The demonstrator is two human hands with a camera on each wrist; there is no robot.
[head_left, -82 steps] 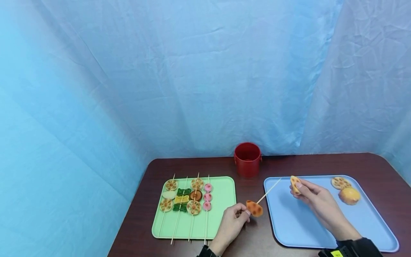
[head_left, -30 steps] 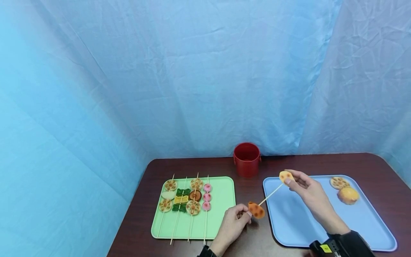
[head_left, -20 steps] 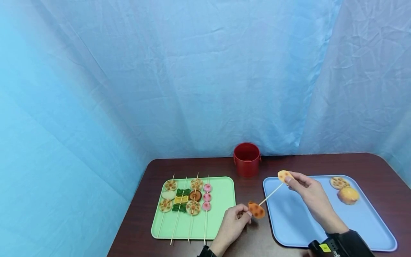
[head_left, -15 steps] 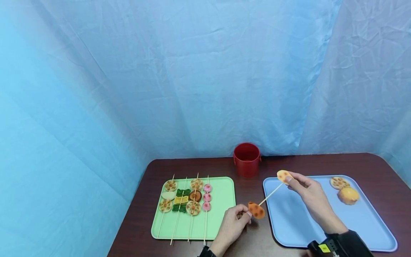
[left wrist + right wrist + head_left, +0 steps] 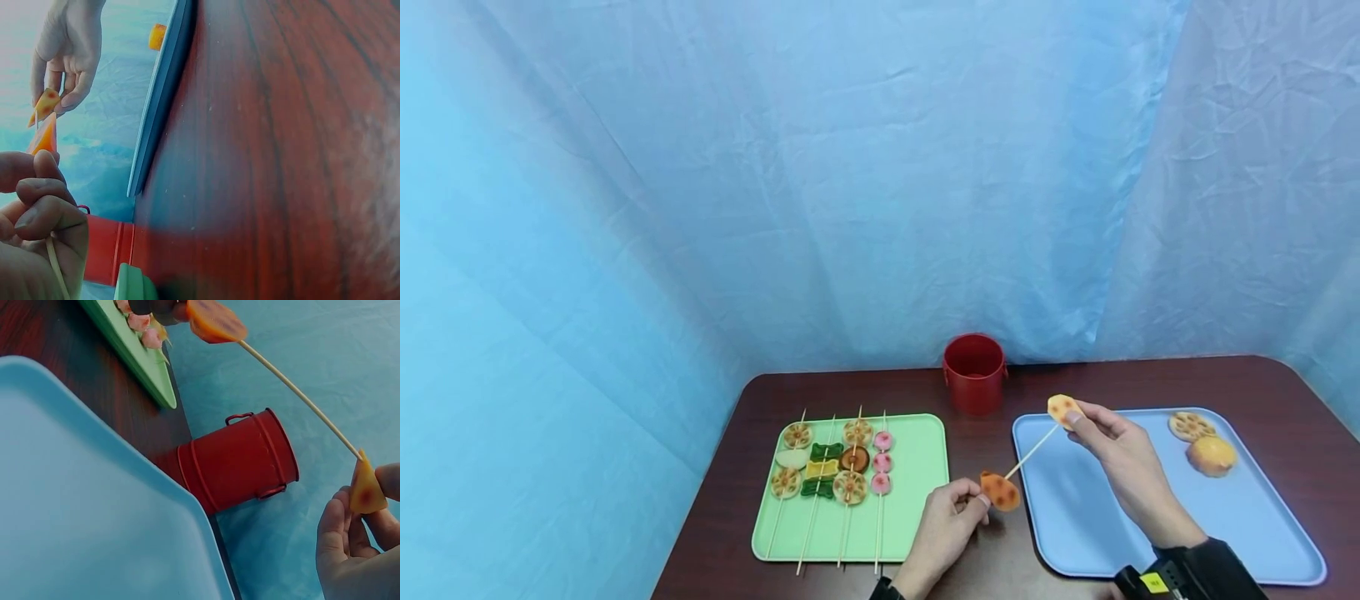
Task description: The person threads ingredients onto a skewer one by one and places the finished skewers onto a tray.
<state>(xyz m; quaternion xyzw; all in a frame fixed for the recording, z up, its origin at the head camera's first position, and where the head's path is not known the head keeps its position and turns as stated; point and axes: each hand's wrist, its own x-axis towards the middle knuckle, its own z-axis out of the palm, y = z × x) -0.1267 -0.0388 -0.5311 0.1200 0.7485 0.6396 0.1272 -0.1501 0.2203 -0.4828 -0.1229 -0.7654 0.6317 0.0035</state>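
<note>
My left hand (image 5: 945, 525) grips a bamboo skewer (image 5: 1032, 452), its lower end emerging below the curled fingers in the left wrist view. On the skewer, just past my fingertips, sits an orange toy food piece (image 5: 1000, 492) with brown spots. With thumb and fingers my right hand (image 5: 1127, 467) pinches a second piece, a yellow, brown-spotted wedge (image 5: 367, 490), over the blue tray's far left corner. The skewer's tip meets the wedge's narrow edge in the right wrist view.
To the left lies a green tray (image 5: 917, 533) with several loaded skewers. A red bucket (image 5: 975, 387) stands at the table's back edge. The blue tray (image 5: 1090, 533) on the right bears a lotus root slice (image 5: 1191, 426) and a round yellow-brown piece (image 5: 1212, 456).
My right hand has moved left and brought the yellow wedge from apart to the skewer's tip, turning its spotted face outward. Over the last second both hands are nearly still.
</note>
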